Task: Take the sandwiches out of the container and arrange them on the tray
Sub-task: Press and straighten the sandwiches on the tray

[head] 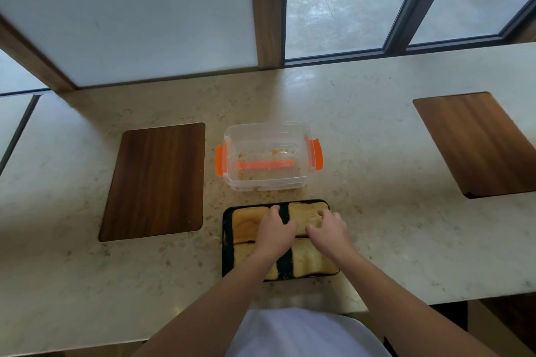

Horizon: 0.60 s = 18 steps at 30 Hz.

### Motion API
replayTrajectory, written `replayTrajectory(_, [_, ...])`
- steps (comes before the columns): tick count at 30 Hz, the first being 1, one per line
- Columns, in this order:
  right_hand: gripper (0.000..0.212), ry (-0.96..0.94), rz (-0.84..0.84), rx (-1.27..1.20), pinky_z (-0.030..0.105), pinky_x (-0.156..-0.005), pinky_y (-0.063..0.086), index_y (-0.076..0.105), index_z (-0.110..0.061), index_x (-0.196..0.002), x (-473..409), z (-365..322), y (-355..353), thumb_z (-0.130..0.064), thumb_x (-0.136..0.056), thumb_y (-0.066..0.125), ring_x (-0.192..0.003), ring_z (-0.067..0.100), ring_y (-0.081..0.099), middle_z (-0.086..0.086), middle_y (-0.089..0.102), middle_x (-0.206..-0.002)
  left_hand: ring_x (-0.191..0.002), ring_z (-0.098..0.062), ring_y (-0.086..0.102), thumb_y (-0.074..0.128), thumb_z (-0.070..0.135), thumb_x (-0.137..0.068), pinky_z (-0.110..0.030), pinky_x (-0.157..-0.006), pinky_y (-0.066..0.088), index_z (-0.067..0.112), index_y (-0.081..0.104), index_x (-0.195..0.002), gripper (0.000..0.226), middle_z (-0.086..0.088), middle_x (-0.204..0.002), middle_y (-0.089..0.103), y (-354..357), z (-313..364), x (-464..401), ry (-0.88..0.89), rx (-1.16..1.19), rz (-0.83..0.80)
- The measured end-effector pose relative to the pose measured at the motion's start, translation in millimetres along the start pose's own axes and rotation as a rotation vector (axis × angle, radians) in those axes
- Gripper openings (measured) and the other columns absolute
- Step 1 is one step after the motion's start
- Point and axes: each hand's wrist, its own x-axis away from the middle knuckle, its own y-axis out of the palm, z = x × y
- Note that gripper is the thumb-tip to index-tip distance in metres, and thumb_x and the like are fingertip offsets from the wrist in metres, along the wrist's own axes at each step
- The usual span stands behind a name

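A black tray (227,252) lies near the counter's front edge with several toasted sandwiches on it in two rows. My left hand (274,230) rests on the far left sandwich (246,223), fingers spread. My right hand (326,227) presses on the far right sandwich (304,211). A near right sandwich (311,259) and a near left sandwich (242,253) lie partly under my forearms. Behind the tray stands the clear plastic container (265,155) with orange clips; it holds only crumbs and an orange strip.
Dark wooden inlay panels sit in the pale stone counter at the left (153,181) and far right (475,143). Crumbs lie around the container. A frosted panel and glass windows rise behind the counter. The counter's front edge is just below the tray.
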Motion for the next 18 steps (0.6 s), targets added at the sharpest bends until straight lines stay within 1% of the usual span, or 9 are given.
replayTrajectory(1, [0.066, 0.002, 0.001, 0.007, 0.048, -0.104, 0.046, 0.040, -0.015, -0.151, -0.2, 0.4, -0.6, -0.033, -0.090, 0.056, -0.136, 0.030, 0.041, 0.012, 0.043, -0.150, -0.069, 0.001, 0.052, 0.055, 0.029, -0.094, -0.014, -0.050, 0.040, 0.017, 0.029, -0.154, 0.066, -0.004, -0.143, 0.047, 1.1, 2.2, -1.3, -0.014, 0.018, -0.008])
replayTrajectory(3, [0.069, 0.010, -0.004, 0.011, 0.048, -0.105, 0.045, 0.038, -0.014, -0.153, -1.2, 0.6, -1.8, -0.033, -0.090, 0.056, -0.138, 0.030, 0.040, 0.012, 0.042, -0.151, -0.060, 0.002, 0.046, 0.055, 0.028, -0.095, -0.014, -0.045, 0.036, 0.017, 0.029, -0.154, 0.065, 0.006, -0.119, 0.056, 3.4, 5.9, -2.9, -0.046, 0.058, -0.015])
replayTrajectory(5, [0.072, 0.018, -0.009, 0.004, 0.048, -0.107, 0.043, 0.034, -0.011, -0.154, -2.2, 1.0, -3.0, -0.033, -0.089, 0.057, -0.140, 0.031, 0.038, 0.012, 0.039, -0.154, -0.057, 0.002, 0.043, 0.054, 0.027, -0.094, -0.015, -0.045, 0.035, 0.017, 0.030, -0.153, 0.064, 0.019, -0.089, 0.046, 4.9, 8.9, -4.4, -0.072, 0.063, 0.000])
replayTrajectory(6, [0.073, 0.020, -0.011, -0.002, 0.048, -0.108, 0.043, 0.033, -0.010, -0.154, -2.6, 1.1, -3.4, -0.033, -0.089, 0.058, -0.141, 0.031, 0.037, 0.013, 0.038, -0.154, -0.056, 0.002, 0.042, 0.055, 0.026, -0.094, -0.015, -0.045, 0.033, 0.017, 0.030, -0.153, 0.064, 0.020, -0.083, 0.041, 5.9, 9.6, -5.6, -0.081, 0.057, 0.006])
replayTrajectory(9, [0.074, 0.020, -0.023, -0.012, 0.048, -0.109, 0.041, 0.032, -0.008, -0.153, -3.4, 1.9, -4.1, -0.034, -0.088, 0.058, -0.142, 0.031, 0.035, 0.013, 0.038, -0.154, -0.056, 0.001, 0.042, 0.054, 0.026, -0.094, -0.017, -0.045, 0.034, 0.017, 0.031, -0.152, 0.063, 0.019, -0.082, 0.040, 8.2, 10.2, -8.2, -0.093, 0.037, 0.005])
replayTrajectory(11, [0.074, 0.023, -0.020, -0.009, 0.048, -0.109, 0.040, 0.033, -0.008, -0.152, -3.8, 3.4, -6.0, -0.034, -0.087, 0.058, -0.141, 0.031, 0.034, 0.013, 0.038, -0.153, -0.058, -0.001, 0.046, 0.054, 0.027, -0.094, -0.019, -0.047, 0.039, 0.018, 0.031, -0.152, 0.062, 0.017, -0.082, 0.043, 10.9, 10.3, -8.9, -0.107, 0.040, -0.005])
replayTrajectory(14, [0.073, 0.032, -0.010, 0.001, 0.047, -0.109, 0.040, 0.036, -0.008, -0.150, -5.8, 7.7, -11.0, -0.033, -0.086, 0.057, -0.138, 0.031, 0.036, 0.013, 0.039, -0.151, -0.061, -0.011, 0.056, 0.052, 0.026, -0.093, -0.028, -0.051, 0.046, 0.017, 0.032, -0.150, 0.062, 0.013, -0.082, 0.049, 14.9, 13.6, -8.1, -0.123, 0.047, -0.014])
replayTrajectory(16, [0.074, 0.035, -0.031, -0.025, 0.046, -0.109, 0.040, 0.036, -0.008, -0.151, -6.8, 10.3, -13.5, -0.032, -0.086, 0.058, -0.138, 0.031, 0.038, 0.013, 0.040, -0.151, -0.060, -0.012, 0.056, 0.052, 0.027, -0.091, -0.029, -0.050, 0.044, 0.018, 0.034, -0.149, 0.061, 0.008, -0.084, 0.056, 18.6, 16.3, -7.9, -0.126, 0.038, -0.026])
replayTrajectory(18, [0.074, 0.033, -0.048, -0.048, 0.046, -0.108, 0.041, 0.035, -0.008, -0.152, -7.7, 12.0, -14.3, -0.033, -0.087, 0.058, -0.138, 0.031, 0.040, 0.013, 0.040, -0.152, -0.057, -0.010, 0.054, 0.051, 0.029, -0.091, -0.025, -0.044, 0.040, 0.018, 0.034, -0.150, 0.062, 0.004, -0.089, 0.062, 20.8, 18.5, -8.1, -0.114, 0.022, -0.032])
